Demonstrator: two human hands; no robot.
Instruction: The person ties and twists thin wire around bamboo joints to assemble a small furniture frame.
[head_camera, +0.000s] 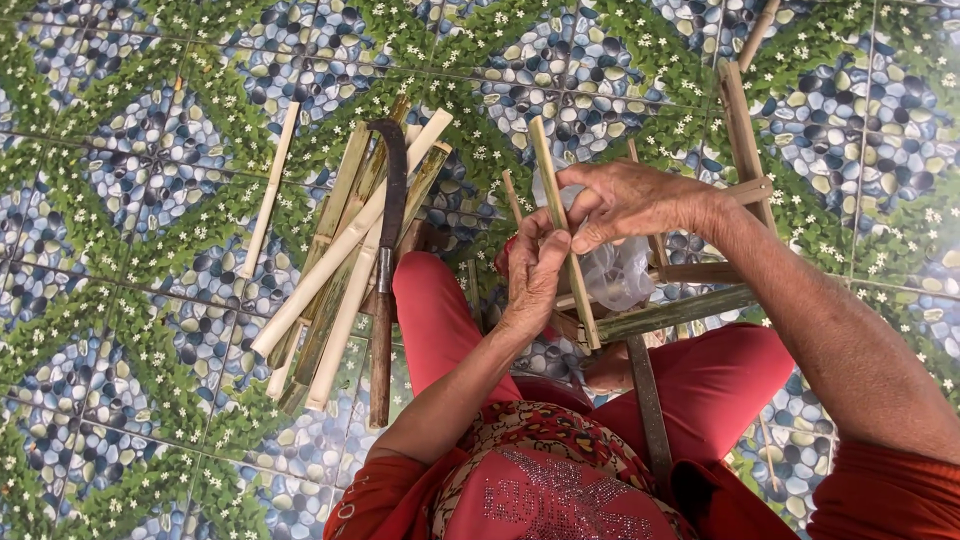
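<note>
A crumpled clear plastic bag (612, 268) sits right of centre, just beneath the right hand (630, 203) and against the bamboo frame (740, 150). It is thin, see-through and whitish, without any label. No signs or screens show.

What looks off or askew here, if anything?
Nothing damaged or spilled. The split bamboo strips lie in a loose, uneven pile on the tiled floor, with a curved knife resting across them, and one strip lies apart.
</note>
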